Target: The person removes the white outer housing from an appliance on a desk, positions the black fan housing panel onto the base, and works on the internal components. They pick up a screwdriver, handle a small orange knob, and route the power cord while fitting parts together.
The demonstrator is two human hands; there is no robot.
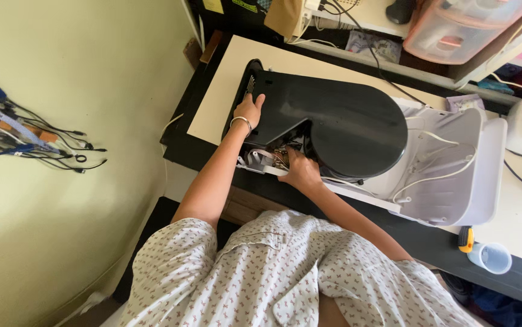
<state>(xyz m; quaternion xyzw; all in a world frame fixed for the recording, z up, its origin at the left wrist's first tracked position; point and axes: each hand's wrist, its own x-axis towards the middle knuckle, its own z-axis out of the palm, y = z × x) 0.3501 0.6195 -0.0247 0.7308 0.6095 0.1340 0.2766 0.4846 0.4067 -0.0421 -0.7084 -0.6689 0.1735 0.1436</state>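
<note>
— What is the left hand [249, 111] doing?

— It is lying on the narrow end of the glossy black plastic housing with a rounded end [333, 124], fingers spread apart and flat against the surface, next to a ribbed vent at that end. It is pressing or steadying rather than gripping. A thin silver bangle [242, 122] is sitting on that wrist.

— And the right hand [300, 171]?

— It is reaching into the gap under the near edge of the black housing, where some small parts and reddish wiring [281, 157] are showing. The fingertips are hidden in there, so I cannot tell whether they are pinching something or simply open.

— Where is the housing lying?

— It is resting partly on a pale cream rectangular board [224, 91] and partly over an open white plastic appliance shell [467, 181], with thin white cables [436, 177] looping inside that shell. All of it is sitting on a dark table [430, 242].

— Anything else near?

— A yellow-handled screwdriver [465, 238] and a small translucent plastic cup [491, 258] are lying at the table's near right edge, well apart from both hands. A bundle of dark cords [37, 142] is hanging on the pale green wall [91, 72] to the left.
</note>
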